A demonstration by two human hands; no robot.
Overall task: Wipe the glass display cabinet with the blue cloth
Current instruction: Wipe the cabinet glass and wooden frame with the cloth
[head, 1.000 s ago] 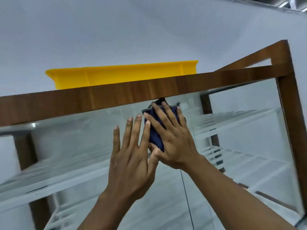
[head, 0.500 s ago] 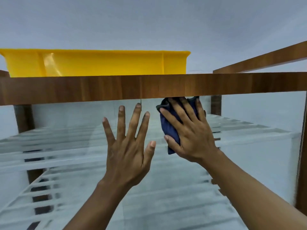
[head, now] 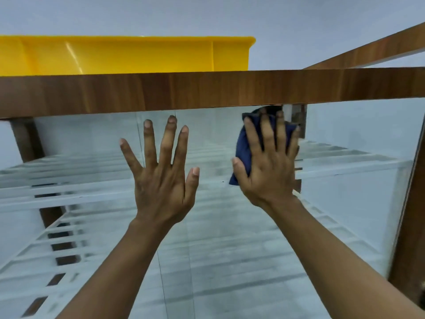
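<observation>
The glass display cabinet (head: 207, 261) fills the view, with a brown wooden top rail (head: 207, 90) and white slatted shelves behind its front glass. My right hand (head: 269, 166) presses a folded dark blue cloth (head: 241, 143) flat against the glass, just under the top rail, right of centre. Most of the cloth is hidden under my palm and fingers. My left hand (head: 163, 176) rests flat on the glass with fingers spread, to the left of the cloth, holding nothing.
A yellow plastic bin (head: 128, 56) stands on top of the cabinet at the left. A wooden corner post (head: 411, 226) runs down the right edge. A dark wooden post (head: 27, 139) shows behind the glass at the left. A pale wall lies above.
My right hand has slid the cloth to the right along the glass under the top rail. My left hand stays spread on the glass, now further from the right hand.
</observation>
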